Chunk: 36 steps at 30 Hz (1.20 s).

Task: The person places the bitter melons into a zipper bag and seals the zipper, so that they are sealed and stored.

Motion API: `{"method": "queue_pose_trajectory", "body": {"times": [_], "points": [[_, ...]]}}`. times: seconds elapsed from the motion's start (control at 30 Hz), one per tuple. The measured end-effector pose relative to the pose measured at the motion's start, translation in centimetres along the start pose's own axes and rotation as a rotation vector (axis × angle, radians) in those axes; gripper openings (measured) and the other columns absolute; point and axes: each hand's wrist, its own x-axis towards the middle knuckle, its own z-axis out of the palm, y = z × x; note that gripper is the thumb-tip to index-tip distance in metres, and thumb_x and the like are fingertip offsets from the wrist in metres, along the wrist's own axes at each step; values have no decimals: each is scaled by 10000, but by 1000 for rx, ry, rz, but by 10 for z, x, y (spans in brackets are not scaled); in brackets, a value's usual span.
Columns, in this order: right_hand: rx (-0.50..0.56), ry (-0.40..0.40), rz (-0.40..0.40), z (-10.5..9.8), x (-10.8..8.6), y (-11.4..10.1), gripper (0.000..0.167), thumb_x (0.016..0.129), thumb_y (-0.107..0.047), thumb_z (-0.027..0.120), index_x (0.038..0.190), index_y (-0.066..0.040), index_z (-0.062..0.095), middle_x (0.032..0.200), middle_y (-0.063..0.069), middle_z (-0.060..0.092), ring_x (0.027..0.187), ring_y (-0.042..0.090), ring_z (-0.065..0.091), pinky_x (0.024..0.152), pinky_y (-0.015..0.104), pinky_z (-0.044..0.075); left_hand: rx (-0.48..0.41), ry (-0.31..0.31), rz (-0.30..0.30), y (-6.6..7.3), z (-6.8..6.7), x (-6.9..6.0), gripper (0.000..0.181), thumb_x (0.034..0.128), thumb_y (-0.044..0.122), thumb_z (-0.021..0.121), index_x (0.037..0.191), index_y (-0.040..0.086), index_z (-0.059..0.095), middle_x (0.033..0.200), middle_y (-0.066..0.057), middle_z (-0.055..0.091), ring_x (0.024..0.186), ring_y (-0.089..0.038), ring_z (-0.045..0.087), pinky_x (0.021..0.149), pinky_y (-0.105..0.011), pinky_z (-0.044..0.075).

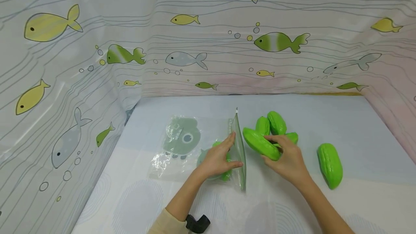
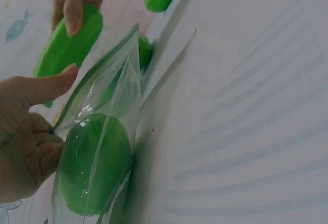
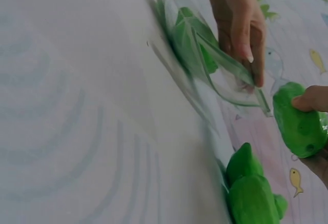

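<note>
Now green piece [image 1: 259, 143] in right hand [image 1: 288, 160], bag [image 1: 182, 136] at left hand [image 1: 216, 160].

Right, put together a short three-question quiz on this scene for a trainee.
1. Multiple choice: what does the right hand hold? A) a spoon; B) a curved green piece; C) a towel.
2. True or false: the clear bag is empty.
3. Fill in: in the head view, one lone green piece lies to the ____ of the right hand.

Key: 1. B. 2. False; a bagged green piece shows through the plastic. 3. Right.
</note>
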Motion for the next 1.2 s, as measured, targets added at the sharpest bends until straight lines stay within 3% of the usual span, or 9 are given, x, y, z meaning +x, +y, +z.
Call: {"method": "queue_pose_trajectory", "body": {"times": [0.5, 1.2], "points": [[1, -18, -8, 14, 0, -2, 632, 566, 71, 872, 1149, -12, 642, 1045, 76, 639, 909, 196, 606, 667, 291, 525, -31, 9, 26, -2, 1, 0, 1000, 823, 398, 756, 1526, 13, 159, 1558, -131, 219, 1400, -253, 292, 1099, -398, 330], [-14, -27, -27, 32, -2, 0, 606, 558, 72, 867, 1120, 27, 643, 1006, 99, 641, 861, 198, 601, 677, 359, 518, -70, 43, 52, -1, 1, -5, 996, 823, 367, 765, 1529, 19, 157, 1563, -114, 217, 1390, -247, 313, 1106, -382, 318]]}}
